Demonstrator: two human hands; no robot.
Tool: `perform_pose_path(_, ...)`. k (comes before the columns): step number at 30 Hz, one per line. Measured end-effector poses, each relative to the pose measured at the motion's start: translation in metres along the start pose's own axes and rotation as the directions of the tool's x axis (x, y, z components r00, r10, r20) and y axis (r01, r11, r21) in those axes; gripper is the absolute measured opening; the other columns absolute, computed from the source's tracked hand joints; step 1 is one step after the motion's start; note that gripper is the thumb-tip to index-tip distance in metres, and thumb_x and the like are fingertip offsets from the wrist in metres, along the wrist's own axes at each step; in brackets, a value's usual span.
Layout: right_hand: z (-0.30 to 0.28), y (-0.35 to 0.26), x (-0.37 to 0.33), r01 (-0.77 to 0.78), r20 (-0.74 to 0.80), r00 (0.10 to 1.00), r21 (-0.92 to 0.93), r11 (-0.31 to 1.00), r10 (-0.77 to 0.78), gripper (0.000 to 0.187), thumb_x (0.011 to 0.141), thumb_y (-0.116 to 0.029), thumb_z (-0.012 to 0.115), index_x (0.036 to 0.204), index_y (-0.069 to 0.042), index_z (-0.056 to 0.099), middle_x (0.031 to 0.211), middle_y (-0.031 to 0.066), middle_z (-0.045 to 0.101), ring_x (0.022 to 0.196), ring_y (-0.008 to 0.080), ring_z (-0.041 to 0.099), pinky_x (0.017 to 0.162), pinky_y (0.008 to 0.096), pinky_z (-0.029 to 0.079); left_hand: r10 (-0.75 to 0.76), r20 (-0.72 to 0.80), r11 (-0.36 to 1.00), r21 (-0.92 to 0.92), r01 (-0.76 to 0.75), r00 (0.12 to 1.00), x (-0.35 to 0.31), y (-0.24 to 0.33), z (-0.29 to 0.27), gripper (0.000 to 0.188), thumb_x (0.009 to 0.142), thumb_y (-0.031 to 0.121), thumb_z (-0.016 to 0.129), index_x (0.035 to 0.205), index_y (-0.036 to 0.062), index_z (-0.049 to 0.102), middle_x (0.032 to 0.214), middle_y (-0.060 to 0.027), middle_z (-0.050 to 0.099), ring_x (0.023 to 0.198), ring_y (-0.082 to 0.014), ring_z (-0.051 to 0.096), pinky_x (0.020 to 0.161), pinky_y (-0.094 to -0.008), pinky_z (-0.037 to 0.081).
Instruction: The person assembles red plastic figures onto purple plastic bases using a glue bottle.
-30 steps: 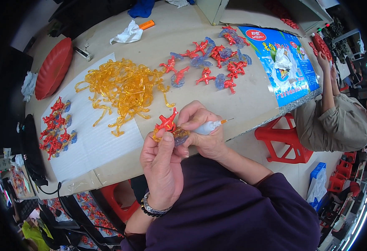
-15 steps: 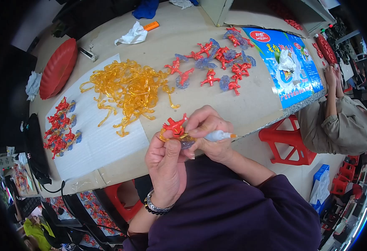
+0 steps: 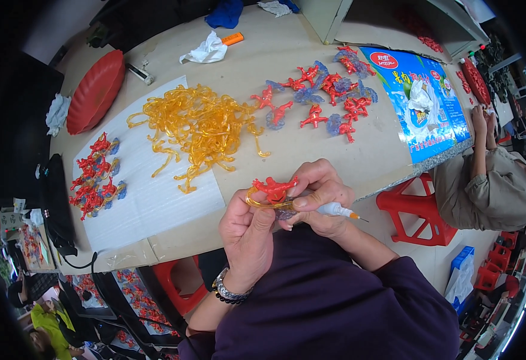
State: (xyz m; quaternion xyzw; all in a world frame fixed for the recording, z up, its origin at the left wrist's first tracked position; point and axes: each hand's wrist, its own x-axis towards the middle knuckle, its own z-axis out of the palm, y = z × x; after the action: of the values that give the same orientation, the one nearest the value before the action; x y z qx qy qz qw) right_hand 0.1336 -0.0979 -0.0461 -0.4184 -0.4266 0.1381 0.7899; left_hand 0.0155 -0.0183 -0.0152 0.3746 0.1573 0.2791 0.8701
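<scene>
At the table's front edge I hold a small red toy figurine (image 3: 274, 188) on a translucent purple base (image 3: 284, 212) between both hands. My left hand (image 3: 246, 234) is closed, thumb and fingers pinching its left side. A translucent yellow curved strip (image 3: 254, 201) loops around the figurine's left and front. My right hand (image 3: 323, 198) presses thumb and fingertips on the strip's right end beside the base. Tucked in that same hand is a white glue bottle (image 3: 334, 209), its orange tip and thin needle pointing right, away from the figurine.
Beyond my hands lies a pile of yellow strips (image 3: 200, 129) on a white sheet (image 3: 149, 213). Red figurines with purple bases (image 3: 314, 116) lie farther right, others (image 3: 95, 180) at left. A red tray (image 3: 97, 92) stands far left. A person (image 3: 478, 192) sits at right near a red stool (image 3: 416, 210).
Both hands have shifted slightly right in the picture along with the whole scene. The yellow strip now shows as a loop around the figurine, and the bottle's needle has become visible.
</scene>
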Motion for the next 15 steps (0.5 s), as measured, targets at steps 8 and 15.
perform_pose_path(8, 0.001, -0.003, 0.004, 0.057, 0.049, 0.997, -0.086, 0.995, -0.053, 0.026, 0.065, 0.002, 0.081, 0.085, -0.006, 0.066, 0.094, 0.0112, 0.060, 0.083, 0.0181, 0.062, 0.066, 0.0261, 0.054, 0.110, 0.003, 0.994, 0.018, -0.110, 0.994, 0.002, -0.005, -0.005, 0.019, 0.093, 0.011, 0.058, 0.108, 0.0019, 0.051, 0.105, -0.0100, 0.064, 0.088, -0.0123, 0.061, 0.077, -0.0279, 0.050)
perform_pose_path(15, 0.005, -0.007, 0.012, 0.175, 0.111, 0.982, -0.187, 0.967, -0.156, 0.027, 0.063, 0.006, 0.080, 0.083, -0.006, 0.066, 0.091, 0.0106, 0.061, 0.073, 0.0167, 0.061, 0.060, 0.0256, 0.052, 0.080, -0.022, 0.996, 0.032, -0.079, 0.997, 0.001, -0.002, -0.003, 0.021, 0.092, 0.017, 0.060, 0.106, 0.0026, 0.053, 0.104, -0.0067, 0.063, 0.096, -0.0132, 0.059, 0.088, -0.0288, 0.046)
